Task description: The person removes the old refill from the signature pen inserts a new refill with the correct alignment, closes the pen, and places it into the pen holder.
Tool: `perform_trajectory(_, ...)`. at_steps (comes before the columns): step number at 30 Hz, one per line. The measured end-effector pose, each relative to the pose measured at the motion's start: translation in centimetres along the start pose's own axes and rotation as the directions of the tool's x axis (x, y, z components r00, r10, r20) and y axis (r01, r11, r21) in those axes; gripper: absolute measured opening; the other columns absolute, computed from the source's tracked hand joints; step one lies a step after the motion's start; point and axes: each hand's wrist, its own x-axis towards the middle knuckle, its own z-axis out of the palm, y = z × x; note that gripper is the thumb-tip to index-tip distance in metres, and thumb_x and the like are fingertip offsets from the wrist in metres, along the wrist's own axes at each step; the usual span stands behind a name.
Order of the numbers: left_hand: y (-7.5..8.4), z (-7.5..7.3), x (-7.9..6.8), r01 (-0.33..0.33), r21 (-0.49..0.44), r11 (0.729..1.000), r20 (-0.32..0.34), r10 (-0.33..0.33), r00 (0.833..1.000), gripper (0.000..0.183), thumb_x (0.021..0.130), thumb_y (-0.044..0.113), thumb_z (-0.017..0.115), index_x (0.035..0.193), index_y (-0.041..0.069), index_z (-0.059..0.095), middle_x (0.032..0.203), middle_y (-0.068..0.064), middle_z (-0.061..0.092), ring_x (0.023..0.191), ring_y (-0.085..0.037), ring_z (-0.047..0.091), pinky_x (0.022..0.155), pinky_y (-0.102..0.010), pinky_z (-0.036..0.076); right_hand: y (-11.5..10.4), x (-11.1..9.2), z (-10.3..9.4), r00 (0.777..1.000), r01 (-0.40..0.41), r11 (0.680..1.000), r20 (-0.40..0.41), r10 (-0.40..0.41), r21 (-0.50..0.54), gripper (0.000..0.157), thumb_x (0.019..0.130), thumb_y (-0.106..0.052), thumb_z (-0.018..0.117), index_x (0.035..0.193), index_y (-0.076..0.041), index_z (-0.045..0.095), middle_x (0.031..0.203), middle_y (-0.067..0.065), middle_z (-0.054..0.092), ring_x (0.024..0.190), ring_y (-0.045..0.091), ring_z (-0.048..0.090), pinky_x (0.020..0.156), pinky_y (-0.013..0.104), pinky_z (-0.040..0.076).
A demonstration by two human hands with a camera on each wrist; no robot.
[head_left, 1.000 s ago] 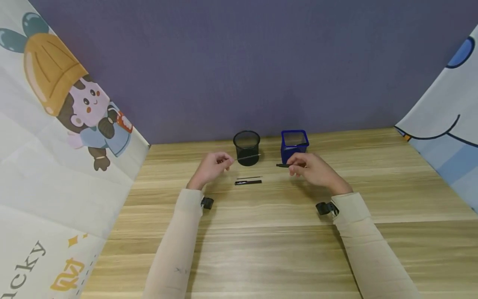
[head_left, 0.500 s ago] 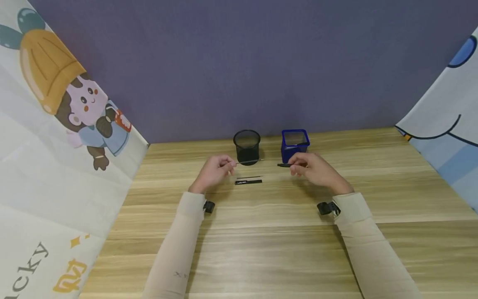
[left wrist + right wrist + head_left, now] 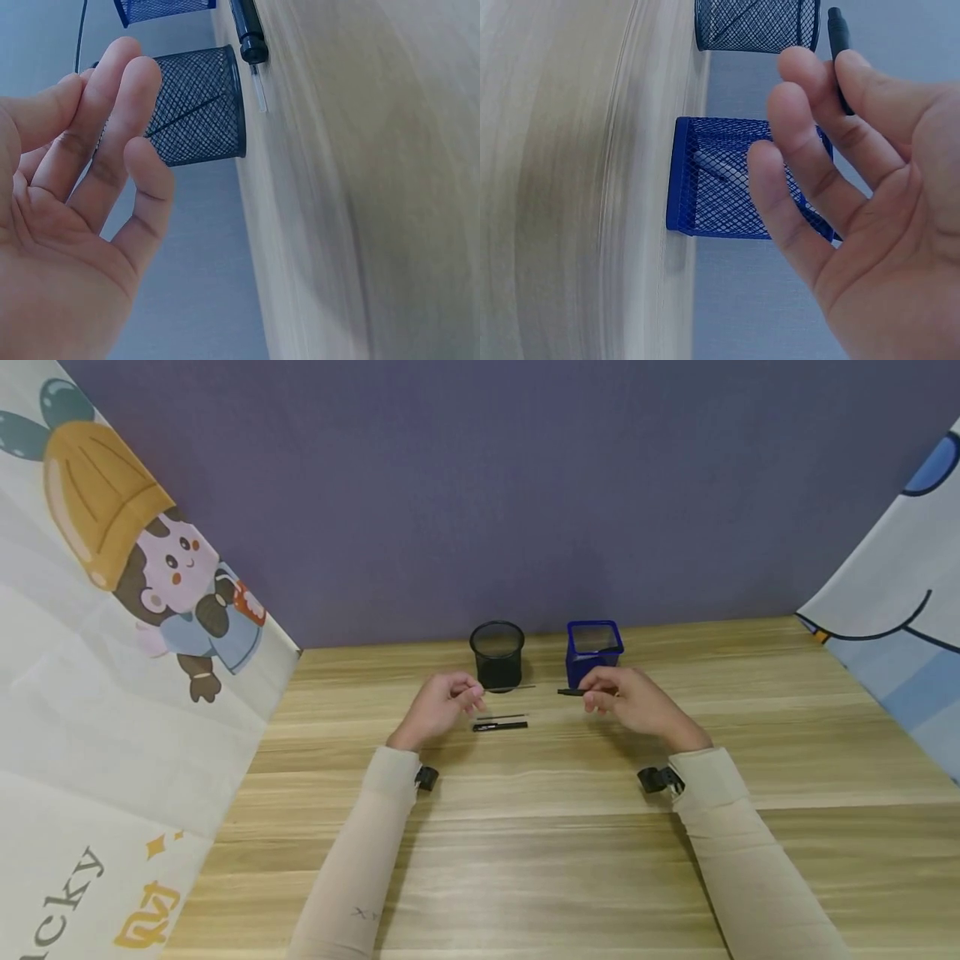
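Note:
In the head view my left hand [image 3: 444,703] pinches a thin pen refill [image 3: 513,687] between thumb and fingertips, its free end pointing right. My right hand [image 3: 626,700] pinches a short black pen barrel piece [image 3: 840,34], which points left toward the refill across a small gap. The other fingers of both hands are loosely bent. On the table below them, a second thin refill [image 3: 502,717] lies just behind a black pen part with a clip [image 3: 501,727]. The fingertips cover part of each held piece.
A round black mesh pen cup [image 3: 498,670] stands behind the left hand. Behind the right hand is a square blue mesh pen cup [image 3: 576,667] with a dark item inside. A purple-grey panel [image 3: 480,502] rises along the back edge of the wooden table [image 3: 525,860].
My left hand has moved right and slightly toward me, bringing the refill's tip closer to the black barrel piece. The right hand has stayed nearly still.

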Motion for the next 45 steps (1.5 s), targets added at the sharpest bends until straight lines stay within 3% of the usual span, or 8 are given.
perform_trajectory(15,0.32,0.41,0.03,-0.014,-0.009,1.0,0.022,0.014,1.0,0.024,0.104,0.016,0.061,0.105,-0.006,0.07,0.087,-0.011,0.078,0.08,-0.033,0.074,0.082,-0.052,0.059,0.12,-0.01,0.22,1.0,0.009,1.0,-0.013,-0.009,0.002,0.02,0.103,0.001,0.054,0.118,-0.004,0.067,0.096,0.007,0.075,0.088,0.035,0.069,0.078,0.048,0.057)
perform_trajectory(45,0.8,0.98,0.13,-0.042,-0.023,0.999,0.046,0.043,0.998,0.023,0.104,0.016,0.06,0.103,-0.005,0.07,0.087,-0.011,0.077,0.081,-0.037,0.073,0.077,-0.05,0.06,0.08,-0.01,0.17,0.999,0.032,0.999,-0.017,-0.032,0.002,0.017,0.105,-0.006,0.056,0.116,-0.003,0.069,0.092,0.006,0.076,0.087,0.036,0.07,0.078,0.05,0.058)
